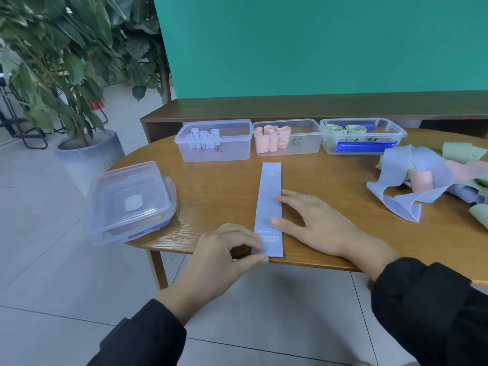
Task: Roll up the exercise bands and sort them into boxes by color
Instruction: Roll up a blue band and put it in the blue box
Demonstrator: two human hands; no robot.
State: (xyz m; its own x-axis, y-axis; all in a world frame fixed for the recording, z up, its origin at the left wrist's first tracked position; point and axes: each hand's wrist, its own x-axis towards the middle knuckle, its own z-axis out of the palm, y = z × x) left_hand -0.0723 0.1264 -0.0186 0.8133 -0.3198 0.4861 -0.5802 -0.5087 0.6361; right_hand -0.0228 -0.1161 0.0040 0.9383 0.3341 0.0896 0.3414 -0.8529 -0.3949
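Note:
A light blue exercise band [269, 191] lies flat and straight on the wooden table [219, 196], running from the front edge toward the boxes. My left hand [224, 254] pinches its near end at the table's edge between thumb and fingers. My right hand [311, 220] lies flat with straight fingers pressing the band's right side. Three clear boxes stand at the back: one with blue rolls [214, 140], one with pink rolls [286, 137], one with green rolls [363, 136].
A heap of loose blue, pink and green bands [427, 178] lies at the table's right. A stack of clear lids [129, 202] overhangs the table's left edge. A potted plant [66, 75] stands on the floor to the left, and a green wall rises behind a low shelf.

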